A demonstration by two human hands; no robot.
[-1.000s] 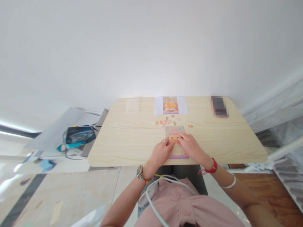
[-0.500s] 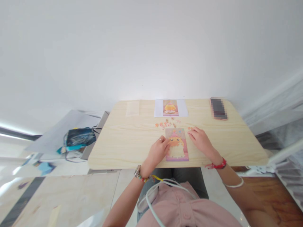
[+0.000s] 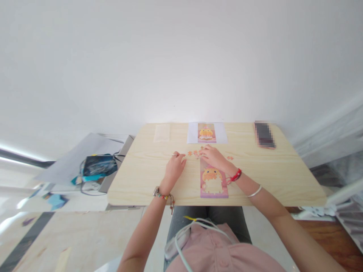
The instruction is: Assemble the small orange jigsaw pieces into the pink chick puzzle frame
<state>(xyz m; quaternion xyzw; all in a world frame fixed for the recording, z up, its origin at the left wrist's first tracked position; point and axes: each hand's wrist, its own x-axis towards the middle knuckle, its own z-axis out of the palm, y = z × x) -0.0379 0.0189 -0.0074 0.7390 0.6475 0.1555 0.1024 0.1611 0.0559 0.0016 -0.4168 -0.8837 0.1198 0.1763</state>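
A partly filled jigsaw puzzle [image 3: 208, 174] lies near the table's front edge, showing a yellow cartoon face; a bare gap takes up its lower middle. My right hand [image 3: 214, 156] reaches across the puzzle's top edge, its fingers apart over the loose puzzle pieces [image 3: 190, 153]. Some of those pieces are hidden under it, and I cannot make out a piece in its grasp. Left of the pile, my left hand [image 3: 175, 168] hovers by the table with fingers bent, thumb and index apart and nothing visible between them. A couple of orange-pink pieces [image 3: 230, 158] lie apart on the right.
Behind the pieces lies a white sheet with a printed reference picture [image 3: 207, 133]. A phone [image 3: 265, 135] rests at the back right, a pale translucent sheet [image 3: 162, 133] at the back left. Left of the wooden table [image 3: 136, 177] are a dark packet [image 3: 100, 165] and cables.
My left hand has left the puzzle and moved left and up beside the pile. My right hand has swung left from the right-hand pieces to the pile above the puzzle.
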